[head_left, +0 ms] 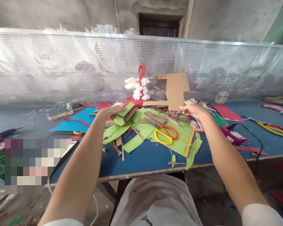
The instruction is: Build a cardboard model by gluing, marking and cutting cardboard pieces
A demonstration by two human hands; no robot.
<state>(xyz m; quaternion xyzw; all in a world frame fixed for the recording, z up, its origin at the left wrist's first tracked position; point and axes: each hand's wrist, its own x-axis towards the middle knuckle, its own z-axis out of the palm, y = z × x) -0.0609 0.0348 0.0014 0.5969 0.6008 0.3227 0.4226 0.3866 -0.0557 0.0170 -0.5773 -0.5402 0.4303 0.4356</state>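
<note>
My left hand (112, 111) is closed round a small folded piece of green paper glued on brown cardboard (125, 114), held just above the table. My right hand (191, 110) pinches the lower edge of a large notched sheet of brown cardboard (175, 89) and holds it upright over the table's far side. Between the hands lie green paper offcuts (141, 131) and cardboard strips (155, 117). Scissors with yellow and orange handles (166, 135) rest on the green paper, nearer my right hand.
The blue table (146, 157) also carries a blue sheet (75, 122), red paper (226, 112), a pink glue gun with a black cord (233, 135), yellow-handled scissors (273, 129) at the right and a red-and-white foam model (139, 88). A perforated metal screen (49, 66) closes the back.
</note>
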